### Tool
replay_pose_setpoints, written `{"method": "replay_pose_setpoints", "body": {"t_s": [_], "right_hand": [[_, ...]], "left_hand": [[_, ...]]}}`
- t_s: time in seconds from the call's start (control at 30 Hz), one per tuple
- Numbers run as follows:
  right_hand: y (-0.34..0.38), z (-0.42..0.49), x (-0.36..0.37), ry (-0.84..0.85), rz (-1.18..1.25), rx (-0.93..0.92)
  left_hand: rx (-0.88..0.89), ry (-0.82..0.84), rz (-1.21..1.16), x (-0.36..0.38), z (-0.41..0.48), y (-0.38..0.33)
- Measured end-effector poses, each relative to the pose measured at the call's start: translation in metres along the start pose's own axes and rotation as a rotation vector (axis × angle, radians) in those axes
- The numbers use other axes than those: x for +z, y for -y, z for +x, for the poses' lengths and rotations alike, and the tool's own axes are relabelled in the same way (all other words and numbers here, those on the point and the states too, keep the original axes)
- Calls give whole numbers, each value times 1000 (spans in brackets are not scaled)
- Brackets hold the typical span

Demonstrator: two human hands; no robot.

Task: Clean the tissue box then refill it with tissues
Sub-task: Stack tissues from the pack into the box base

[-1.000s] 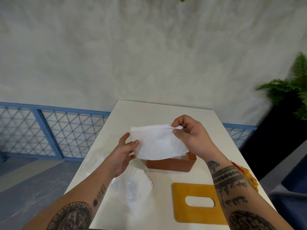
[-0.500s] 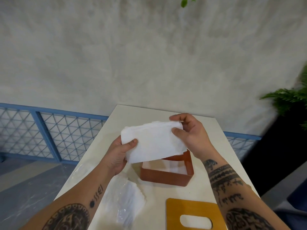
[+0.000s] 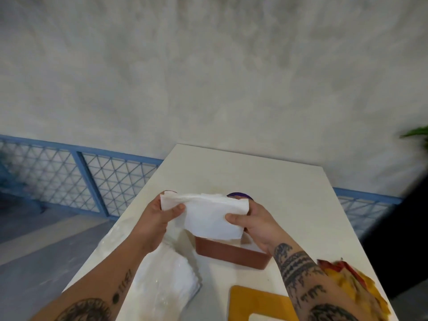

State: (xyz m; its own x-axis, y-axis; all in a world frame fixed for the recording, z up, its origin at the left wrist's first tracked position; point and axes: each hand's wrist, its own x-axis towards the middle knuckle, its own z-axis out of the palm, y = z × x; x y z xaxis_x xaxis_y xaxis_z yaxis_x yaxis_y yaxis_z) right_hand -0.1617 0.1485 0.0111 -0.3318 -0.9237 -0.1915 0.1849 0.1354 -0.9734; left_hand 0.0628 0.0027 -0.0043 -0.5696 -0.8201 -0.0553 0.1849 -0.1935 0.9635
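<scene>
My left hand (image 3: 157, 218) and right hand (image 3: 257, 225) hold a stack of tissues (image 3: 208, 214) between them above the table (image 3: 231, 172), one hand at each end. The box (image 3: 231, 253) stands on the table under the stack, partly hidden by it. Left of the box, beneath my left forearm, lies a plastic wrapper (image 3: 166, 281). Nearer me than the box, and apart from it, the lid (image 3: 259, 304) lies flat. A cloth (image 3: 356, 286) sits at the table's right edge, right of my right forearm. A railing (image 3: 92, 177) runs behind the table along the foot of the wall (image 3: 208, 77).
</scene>
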Motion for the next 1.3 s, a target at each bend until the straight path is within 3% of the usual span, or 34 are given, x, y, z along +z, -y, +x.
{"method": "replay_pose_setpoints", "body": {"t_s": [0.23,0.53,0.87,1.03,1.3], "right_hand": [[4,-5,-7,-32,153,-129],[-23,-13,3,-134,-282,-123],[-10,-9,-2,-283,-330,-206],[16,-9,-25,-401,-402,-239],[3,-4,-50,-411,-714,-80]], "left_hand": [[62,67,16,19,10,-21],[-1,17,80,3,0,20],[-9,-70,191,28,7,21],[54,-95,377,56,23,8],[165,21,986,80,35,19]]}}
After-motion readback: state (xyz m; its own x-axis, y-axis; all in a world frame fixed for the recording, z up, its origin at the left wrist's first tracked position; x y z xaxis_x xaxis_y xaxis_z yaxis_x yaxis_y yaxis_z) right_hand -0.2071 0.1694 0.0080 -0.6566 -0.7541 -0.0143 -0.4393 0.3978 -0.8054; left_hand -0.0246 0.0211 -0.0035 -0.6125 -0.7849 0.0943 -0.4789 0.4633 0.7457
